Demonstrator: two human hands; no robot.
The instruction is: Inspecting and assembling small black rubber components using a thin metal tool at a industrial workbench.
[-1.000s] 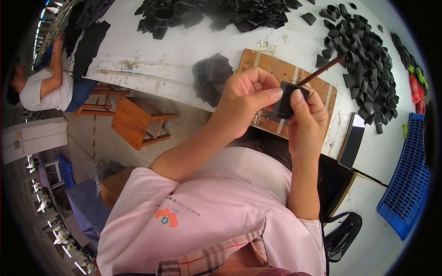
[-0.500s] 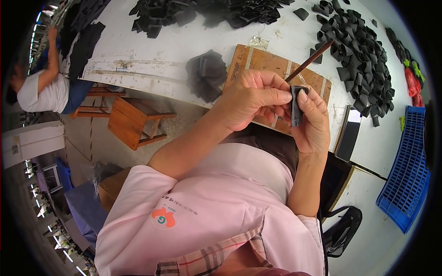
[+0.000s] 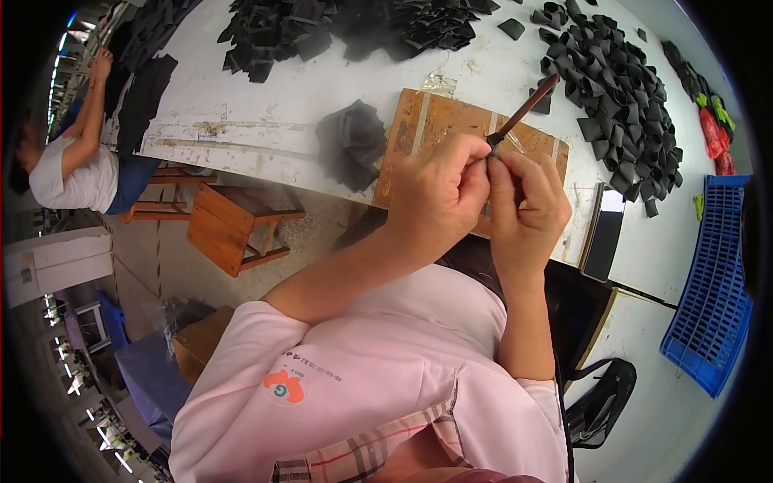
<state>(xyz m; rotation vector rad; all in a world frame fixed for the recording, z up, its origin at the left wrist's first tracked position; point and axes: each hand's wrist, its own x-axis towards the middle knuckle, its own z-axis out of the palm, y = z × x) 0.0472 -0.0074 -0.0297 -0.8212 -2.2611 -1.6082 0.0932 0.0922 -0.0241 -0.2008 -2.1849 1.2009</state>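
My left hand (image 3: 439, 193) and my right hand (image 3: 527, 205) are pressed together in front of my chest, above the near edge of a wooden board (image 3: 427, 121). A thin brush with a brown handle (image 3: 523, 109) sticks up and to the right from between my fingers; my right hand seems to hold it. Only a dark sliver of a small black piece (image 3: 493, 145) shows where my left fingertips pinch it; the rest is hidden by both hands.
The white table (image 3: 266, 88) carries heaps of black folded pieces on the right (image 3: 620, 105) and along the far edge (image 3: 354, 24), a black bundle (image 3: 350, 141) and a dark flat phone (image 3: 604, 229). A blue crate (image 3: 713, 282), a wooden stool (image 3: 233, 225) and a seated person (image 3: 72, 173) are nearby.
My hands have closed in around the black piece, which showed plainly before and is almost hidden now. The brush handle has tipped more upright.
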